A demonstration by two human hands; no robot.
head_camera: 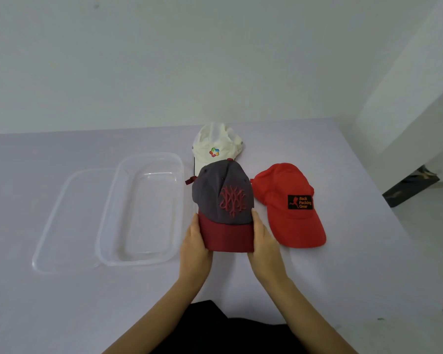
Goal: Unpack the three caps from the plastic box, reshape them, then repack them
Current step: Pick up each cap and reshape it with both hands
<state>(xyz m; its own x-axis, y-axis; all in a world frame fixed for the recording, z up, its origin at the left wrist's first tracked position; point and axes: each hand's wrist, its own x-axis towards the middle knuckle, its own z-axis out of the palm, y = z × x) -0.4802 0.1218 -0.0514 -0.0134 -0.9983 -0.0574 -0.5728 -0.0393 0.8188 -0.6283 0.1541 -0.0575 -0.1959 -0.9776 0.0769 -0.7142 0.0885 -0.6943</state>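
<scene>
Holding the grey cap (223,195) over the bench by its brim, we have left hand (195,247) and right hand (262,247) each clamped on one edge. The empty plastic box (138,261) sits just left, nearest our left hand, its long axis running away from us like the cap's.

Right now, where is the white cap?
In the head view, the white cap sits farthest back, just behind the grey cap, right of the plastic box.

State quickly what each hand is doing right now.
Left hand: holding the grey cap by the left side of its brim.
Right hand: holding the grey cap by the brim's right side.
</scene>
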